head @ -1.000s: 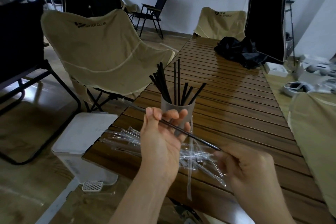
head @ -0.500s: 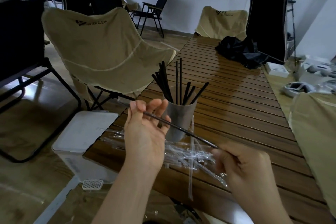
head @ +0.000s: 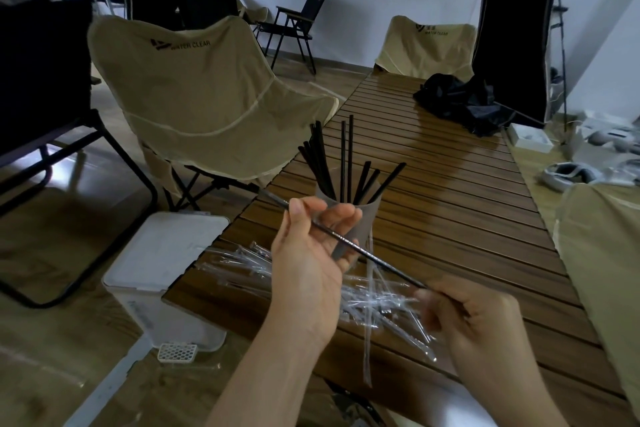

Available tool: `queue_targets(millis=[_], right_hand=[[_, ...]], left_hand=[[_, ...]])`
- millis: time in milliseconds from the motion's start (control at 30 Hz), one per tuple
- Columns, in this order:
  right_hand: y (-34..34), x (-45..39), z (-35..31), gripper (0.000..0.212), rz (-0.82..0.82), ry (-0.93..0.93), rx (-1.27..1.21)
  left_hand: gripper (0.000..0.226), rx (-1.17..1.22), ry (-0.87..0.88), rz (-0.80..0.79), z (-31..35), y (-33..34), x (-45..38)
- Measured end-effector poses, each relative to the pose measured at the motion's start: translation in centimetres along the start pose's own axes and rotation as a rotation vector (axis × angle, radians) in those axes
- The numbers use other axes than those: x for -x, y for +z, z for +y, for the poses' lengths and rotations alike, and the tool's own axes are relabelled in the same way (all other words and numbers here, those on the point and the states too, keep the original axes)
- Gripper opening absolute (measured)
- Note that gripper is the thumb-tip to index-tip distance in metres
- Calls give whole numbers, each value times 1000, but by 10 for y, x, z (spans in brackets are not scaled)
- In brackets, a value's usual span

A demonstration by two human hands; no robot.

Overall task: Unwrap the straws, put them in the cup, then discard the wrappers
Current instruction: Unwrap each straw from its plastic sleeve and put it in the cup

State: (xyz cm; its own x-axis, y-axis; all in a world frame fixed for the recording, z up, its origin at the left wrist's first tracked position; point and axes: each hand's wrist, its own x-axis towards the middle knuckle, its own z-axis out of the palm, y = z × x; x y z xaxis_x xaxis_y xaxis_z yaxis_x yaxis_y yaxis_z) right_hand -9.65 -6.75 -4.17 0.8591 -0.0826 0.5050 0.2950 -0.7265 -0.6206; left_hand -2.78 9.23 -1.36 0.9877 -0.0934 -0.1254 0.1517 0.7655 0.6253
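A long black straw (head: 374, 255) in a clear wrapper runs slantwise between my hands, above the table's near edge. My left hand (head: 306, 253) pinches it near its far end, thumb on top and fingers behind. My right hand (head: 479, 326) grips the near end. Just behind my left hand stands a grey translucent cup (head: 365, 218) with several bare black straws (head: 346, 163) upright in it. A heap of clear wrappers and wrapped straws (head: 384, 302) lies on the table under my hands. One strip hangs over the edge.
The slatted wooden table (head: 450, 218) stretches away, with a black cloth bundle (head: 460, 104) at its far end. A white lidded bin (head: 166, 270) stands on the floor left of the table. A tan folding chair (head: 194, 97) is behind the bin.
My left hand slid left along the straw, then came back toward the cup. My right hand kept its hold on the near end.
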Motion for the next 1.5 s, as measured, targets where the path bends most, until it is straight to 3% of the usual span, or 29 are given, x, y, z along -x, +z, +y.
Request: queue_targets(millis=[167,300,467,567,733,900,1067,1333,1500], right_hand=[[0,0,3,41,-51,38,16],[3,2,3,38,-35,26,35],[2,2,3,38,-84,90,62],[-3,0,1,21,-138,155,-12],[-13,-11,-24,32,53,-4,86],[-36,-17,-81,36,202,-210,-191],[-31,-15,-88,14,246,-74,-355],[-21,-15,-68,10,177,224,-584],[-21,-15,-62,8,201,235,-532]], left_hand=[[27,-56,118,72,16,-8,-7],[31,-34,105,51,15,-9,-6],[30,-48,98,-63,4,-4,-1],[28,-104,231,-167,8,-5,-2],[26,-493,582,-403,25,0,3],[19,-970,865,-644,36,17,29],[16,-1456,899,-592,35,5,21],[28,-1593,915,-593,33,-1,14],[32,-1606,940,-660,30,-4,8]])
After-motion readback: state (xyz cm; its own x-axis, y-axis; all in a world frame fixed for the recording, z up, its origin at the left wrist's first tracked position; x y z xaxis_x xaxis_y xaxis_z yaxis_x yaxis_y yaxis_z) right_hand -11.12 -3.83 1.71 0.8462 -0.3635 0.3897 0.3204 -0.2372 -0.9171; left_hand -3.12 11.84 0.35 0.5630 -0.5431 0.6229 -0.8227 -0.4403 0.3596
